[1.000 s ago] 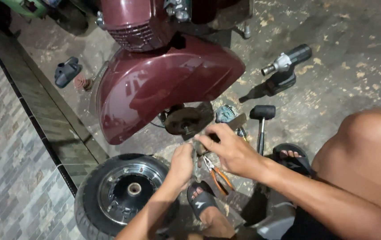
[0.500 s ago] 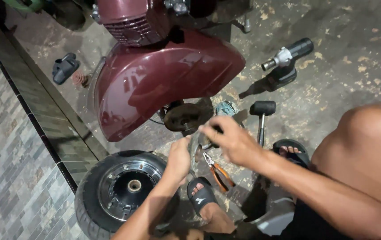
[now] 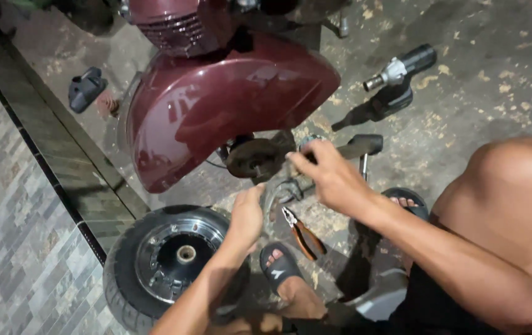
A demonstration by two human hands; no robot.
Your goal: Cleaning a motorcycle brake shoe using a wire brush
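A maroon scooter mudguard fills the upper middle, with a dark, dirty brake hub exposed under it. My right hand reaches in from the right, fingertips close to the hub and a small metal part; whether it grips anything I cannot tell. My left hand hovers just below the hub, fingers loosely curled, nothing visible in it. A removed wheel with a silver rim lies flat on the floor at lower left.
Orange-handled pliers lie on the concrete beside my sandalled foot. A hammer and a cordless impact driver rest at right. A dark slipper sits at upper left by a tiled ledge.
Both hands have risen from near the pliers toward the hub. The right hand has moved up and right; the left has opened slightly below the hub.
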